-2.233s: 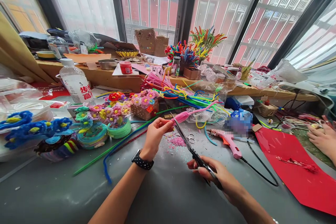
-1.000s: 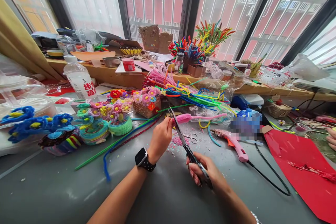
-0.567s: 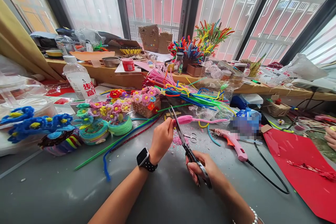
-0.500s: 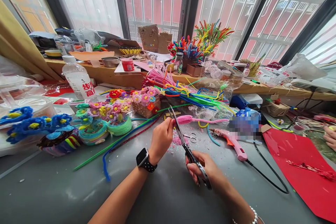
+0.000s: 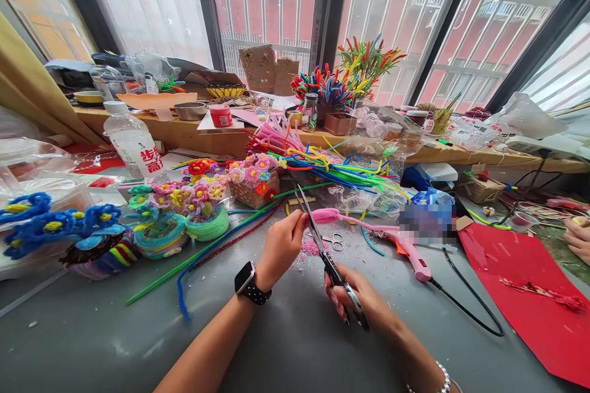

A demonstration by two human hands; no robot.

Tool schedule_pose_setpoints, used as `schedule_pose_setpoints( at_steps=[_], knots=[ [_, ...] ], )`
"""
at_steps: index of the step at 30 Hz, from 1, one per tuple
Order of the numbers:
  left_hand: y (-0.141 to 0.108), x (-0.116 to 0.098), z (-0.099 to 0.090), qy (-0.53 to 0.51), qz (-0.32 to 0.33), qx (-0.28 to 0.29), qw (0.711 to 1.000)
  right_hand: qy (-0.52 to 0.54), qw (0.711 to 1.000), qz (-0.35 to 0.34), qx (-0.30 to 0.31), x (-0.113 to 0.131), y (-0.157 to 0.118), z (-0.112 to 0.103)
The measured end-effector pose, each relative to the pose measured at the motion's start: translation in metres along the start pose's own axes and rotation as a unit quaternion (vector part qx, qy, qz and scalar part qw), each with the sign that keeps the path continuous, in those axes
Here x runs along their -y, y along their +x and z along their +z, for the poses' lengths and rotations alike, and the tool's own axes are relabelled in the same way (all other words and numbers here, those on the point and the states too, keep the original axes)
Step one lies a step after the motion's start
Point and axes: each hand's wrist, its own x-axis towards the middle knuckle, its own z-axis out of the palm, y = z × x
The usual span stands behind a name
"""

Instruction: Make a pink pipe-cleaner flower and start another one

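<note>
Between the closed fingers of my left hand (image 5: 284,241) is one end of a pink pipe cleaner (image 5: 326,215), thick and fluffy near the fingers and thin where it stretches off to the right. My right hand (image 5: 353,295) grips a pair of scissors (image 5: 334,273) by the handles. The long blades point up and away, slightly apart, and cross the pink fluff just beside my left fingertips. Pink clippings (image 5: 310,248) lie on the grey table below, near small silver scissors (image 5: 338,241).
A pink glue gun (image 5: 420,265) and red sheet (image 5: 520,282) lie to the right. Pipe-cleaner flower pots (image 5: 207,221), a bottle (image 5: 133,141) and blue flowers (image 5: 55,221) stand left. Bundled pipe cleaners (image 5: 341,166) lie behind. Another person's hand (image 5: 578,239) shows at the right edge.
The view has shifted slightly. The thin tail of the pink pipe cleaner now dips lower on the right, towards the glue gun. Both hands keep their hold.
</note>
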Motion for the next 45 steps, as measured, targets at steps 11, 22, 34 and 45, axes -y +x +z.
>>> schedule_pose_setpoints(
  at_steps=[11, 22, 34, 45],
  knots=[
    [0.0, -0.002, -0.002, -0.069, 0.005, 0.015, 0.997, -0.049, 0.998, -0.033, -0.026, 0.002, -0.001, 0.003],
    [0.001, 0.002, 0.0, -0.133, -0.022, 0.005, 0.991, -0.049, 0.998, -0.018, -0.021, 0.001, -0.002, 0.007],
    [0.001, -0.007, -0.008, -0.386, -0.103, 0.079, 0.914, -0.08, 0.993, -0.083, 0.019, 0.009, -0.003, 0.003],
    [0.003, -0.008, -0.012, -0.379, -0.13, 0.105, 0.91, -0.129, 0.989, -0.076, 0.002, 0.008, -0.005, 0.002]
  ],
)
